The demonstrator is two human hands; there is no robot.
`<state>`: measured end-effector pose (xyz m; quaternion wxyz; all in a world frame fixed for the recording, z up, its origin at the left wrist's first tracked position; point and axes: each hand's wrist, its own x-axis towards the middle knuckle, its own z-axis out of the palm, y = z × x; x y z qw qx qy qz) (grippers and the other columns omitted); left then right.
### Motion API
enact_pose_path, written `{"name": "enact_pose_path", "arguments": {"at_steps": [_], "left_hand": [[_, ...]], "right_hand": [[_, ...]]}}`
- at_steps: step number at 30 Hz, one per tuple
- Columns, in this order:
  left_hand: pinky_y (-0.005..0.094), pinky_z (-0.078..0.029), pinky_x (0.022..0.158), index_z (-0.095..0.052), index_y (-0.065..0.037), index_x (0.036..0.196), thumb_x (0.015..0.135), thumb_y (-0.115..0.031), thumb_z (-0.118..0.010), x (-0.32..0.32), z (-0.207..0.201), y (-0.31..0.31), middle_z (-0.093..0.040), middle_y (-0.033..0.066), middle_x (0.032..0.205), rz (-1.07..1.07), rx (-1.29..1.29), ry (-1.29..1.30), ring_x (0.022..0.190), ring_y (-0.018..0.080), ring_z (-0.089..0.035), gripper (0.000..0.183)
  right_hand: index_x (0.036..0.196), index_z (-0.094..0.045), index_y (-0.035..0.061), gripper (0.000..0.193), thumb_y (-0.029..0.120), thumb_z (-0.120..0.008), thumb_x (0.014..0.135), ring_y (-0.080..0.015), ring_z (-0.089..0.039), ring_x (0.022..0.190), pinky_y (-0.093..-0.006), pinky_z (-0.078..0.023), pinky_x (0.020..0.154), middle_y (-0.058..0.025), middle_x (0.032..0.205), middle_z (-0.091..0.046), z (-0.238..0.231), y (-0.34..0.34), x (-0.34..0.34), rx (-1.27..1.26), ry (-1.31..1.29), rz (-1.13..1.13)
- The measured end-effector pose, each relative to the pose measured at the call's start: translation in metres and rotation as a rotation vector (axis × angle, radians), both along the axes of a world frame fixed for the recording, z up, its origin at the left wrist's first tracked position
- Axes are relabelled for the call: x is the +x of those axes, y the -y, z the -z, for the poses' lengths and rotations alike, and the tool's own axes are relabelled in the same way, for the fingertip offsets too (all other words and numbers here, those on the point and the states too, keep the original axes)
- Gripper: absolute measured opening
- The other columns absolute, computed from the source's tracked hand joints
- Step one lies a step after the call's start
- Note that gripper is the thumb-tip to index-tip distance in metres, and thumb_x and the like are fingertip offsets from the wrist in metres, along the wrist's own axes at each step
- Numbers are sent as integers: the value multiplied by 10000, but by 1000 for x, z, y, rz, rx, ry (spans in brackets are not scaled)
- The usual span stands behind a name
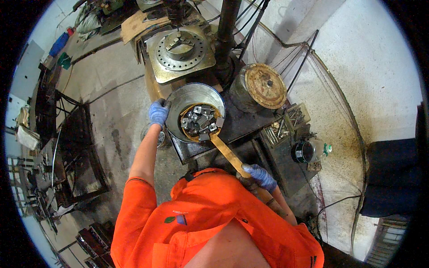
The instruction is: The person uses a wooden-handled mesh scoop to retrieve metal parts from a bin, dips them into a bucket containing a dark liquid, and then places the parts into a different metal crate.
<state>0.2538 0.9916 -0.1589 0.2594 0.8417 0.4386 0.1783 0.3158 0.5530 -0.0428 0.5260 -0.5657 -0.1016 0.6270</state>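
A round grey metal basin (180, 98) stands on the dark table. My left hand (159, 112), in a blue-grey glove, is closed on the basin's left rim. My right hand (261, 176), gloved alike, grips the end of the flat wooden handle of a strainer (229, 153). The strainer's round, yellowish-rimmed head rests inside the basin, toward its near side. Several small blocky metal parts (204, 119), some with holes, lie piled in it. They hide the bottom of the strainer.
Behind the basin is a drill press with a round chuck (180, 46) on a square plate. A drum with a rusty lid (267, 86) stands to the right. Bins of small metal pieces (278, 132) and a dark round container (302, 152) sit nearer the wall.
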Motion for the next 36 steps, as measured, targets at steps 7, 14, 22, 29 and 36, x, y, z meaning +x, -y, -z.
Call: {"name": "enact_pose_path", "arguments": {"at_steps": [7,14,22,29,36], "left_hand": [[383,-474,723,-658,-64,876,736,-343,-622,0,0,-1,-643,158,858,-8,-9,-18,822,314,-617,314],[385,-471,715,-651,-51,872,737,-346,-628,1,-5,3,-642,162,837,7,-46,32,803,324,-614,325],[366,-479,692,-648,-28,916,738,-380,-637,0,10,-7,-647,172,862,11,-74,6,793,301,-633,394],[360,-477,695,-645,-8,903,740,-374,-638,0,6,-5,-643,184,858,4,-52,26,788,299,-634,401],[379,-470,693,-650,-36,862,729,-330,-640,1,10,-6,-639,174,831,-1,-63,43,779,314,-619,323]], "right_hand": [[893,-639,33,422,435,-512,862,-112,-559,728,-255,-442,715,-26,809,-618,-7,-4,-2,15,37,17],[883,-643,35,412,424,-509,865,-110,-557,733,-255,-439,726,-22,805,-619,2,1,1,6,39,-2],[895,-649,33,406,417,-522,860,-116,-570,764,-264,-445,746,-27,832,-631,3,-1,-1,-69,74,40],[1007,-634,47,358,354,-498,883,-146,-581,886,-282,-434,835,-54,945,-640,36,12,4,-69,148,-11],[1092,-607,79,303,271,-469,903,-179,-569,992,-287,-417,896,-81,1036,-627,63,26,6,19,302,-49]]}}
